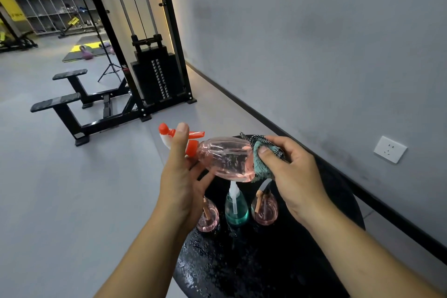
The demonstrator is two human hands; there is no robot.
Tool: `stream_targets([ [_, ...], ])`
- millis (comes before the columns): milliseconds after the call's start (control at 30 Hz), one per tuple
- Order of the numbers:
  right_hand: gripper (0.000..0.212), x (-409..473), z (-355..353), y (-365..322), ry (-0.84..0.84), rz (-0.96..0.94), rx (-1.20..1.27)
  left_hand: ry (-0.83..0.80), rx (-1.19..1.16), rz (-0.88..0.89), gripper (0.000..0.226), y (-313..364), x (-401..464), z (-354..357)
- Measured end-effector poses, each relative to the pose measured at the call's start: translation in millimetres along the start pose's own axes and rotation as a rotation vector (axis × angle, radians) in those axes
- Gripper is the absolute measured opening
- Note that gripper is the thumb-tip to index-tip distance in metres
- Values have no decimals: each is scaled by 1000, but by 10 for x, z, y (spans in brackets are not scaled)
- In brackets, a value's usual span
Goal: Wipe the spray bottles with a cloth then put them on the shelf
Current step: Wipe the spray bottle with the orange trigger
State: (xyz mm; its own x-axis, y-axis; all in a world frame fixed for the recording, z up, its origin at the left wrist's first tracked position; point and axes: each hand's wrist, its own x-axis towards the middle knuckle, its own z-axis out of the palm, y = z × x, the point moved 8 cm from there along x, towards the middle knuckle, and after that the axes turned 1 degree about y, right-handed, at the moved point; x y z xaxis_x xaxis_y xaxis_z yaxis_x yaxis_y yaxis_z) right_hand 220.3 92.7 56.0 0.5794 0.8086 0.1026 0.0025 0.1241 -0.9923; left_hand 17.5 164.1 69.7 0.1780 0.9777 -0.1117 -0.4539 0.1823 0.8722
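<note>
A pink spray bottle (226,158) with an orange-and-white trigger head lies sideways in the air above a black round table (254,268). My left hand (180,176) grips it at the neck, thumb over the trigger head. My right hand (294,176) presses a teal cloth (262,167) with a checked edge against the bottle's base. Below, three more bottles stand on the table: a pink one (208,218) partly behind my left wrist, a teal one (236,208) in the middle and a pink one (264,208) on the right.
The tabletop looks wet and speckled. A grey wall (314,43) with a white socket (390,149) runs along the right. A black cable weight machine (154,75) with benches stands ahead on the grey floor. Cubby shelves (53,5) line the far back left.
</note>
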Motion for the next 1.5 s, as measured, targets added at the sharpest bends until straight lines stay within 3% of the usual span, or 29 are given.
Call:
stream_targets([
  [100,16,-24,2,-9,10,-5,6,-1,39,-8,36,19,7,0],
  [333,16,-3,-9,47,66,2,49,-109,30,-113,50,12,0,23],
  [600,19,-7,-68,-57,68,-22,-46,-229,-93,-198,26,-23,30,14],
  [867,30,-181,99,-414,-35,-382,-364,-351,7,-219,62,-185,24,122],
  [967,32,-244,250,-413,-115,-453,-514,-408,41,-195,49,-197,-5,177],
  [1067,30,-204,210,-394,-107,-422,-540,-374,16,-193,49,-201,21,124],
  [1200,30,-163,127,-382,-66,-381,-484,-329,18,-205,68,-231,12,112],
  [1367,30,-257,296,-445,-119,-493,-573,-413,63,-167,45,-238,-41,236],
  [1500,23,-142,107,-430,-18,-396,-509,-399,24,-158,41,-201,-37,215],
])
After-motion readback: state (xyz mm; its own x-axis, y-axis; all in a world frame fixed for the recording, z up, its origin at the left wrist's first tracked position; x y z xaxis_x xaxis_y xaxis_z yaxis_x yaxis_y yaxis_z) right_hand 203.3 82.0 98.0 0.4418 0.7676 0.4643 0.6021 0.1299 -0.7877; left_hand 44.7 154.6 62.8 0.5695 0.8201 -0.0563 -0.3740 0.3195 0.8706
